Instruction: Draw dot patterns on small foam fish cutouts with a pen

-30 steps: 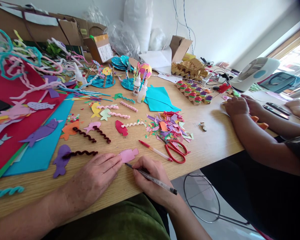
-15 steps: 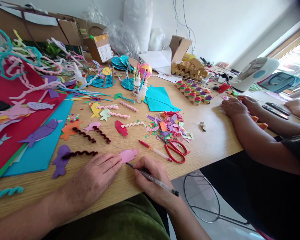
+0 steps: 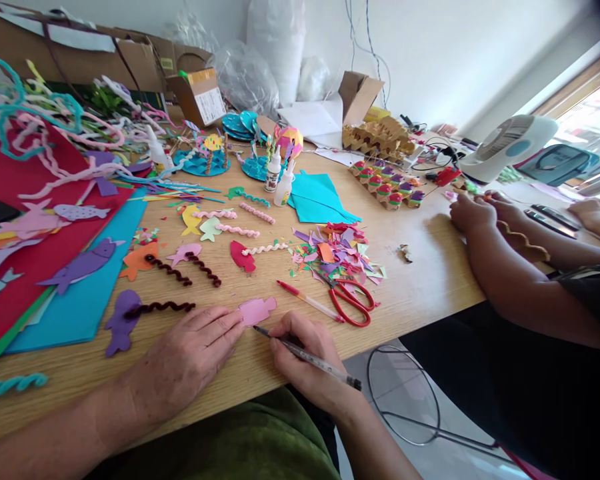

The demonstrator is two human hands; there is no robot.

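From here I see the left hand (image 3: 190, 353) pressing its fingers together on the pink cutout (image 3: 257, 311), which lies flat near the desk's (image 3: 380, 300) front edge; the right hand's (image 3: 305, 353) grip pinches a black pen (image 3: 310, 359), its tip at the cutout's lower edge.

Right hand (image 3: 305, 357) holding black pen (image 3: 313, 359) beside pink cutout (image 3: 257, 311).

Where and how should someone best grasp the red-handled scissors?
Probably by the red handle loops, coming from the near side: the scissors lie flat, loops toward the table's near edge, while the blades reach into the paper scraps.
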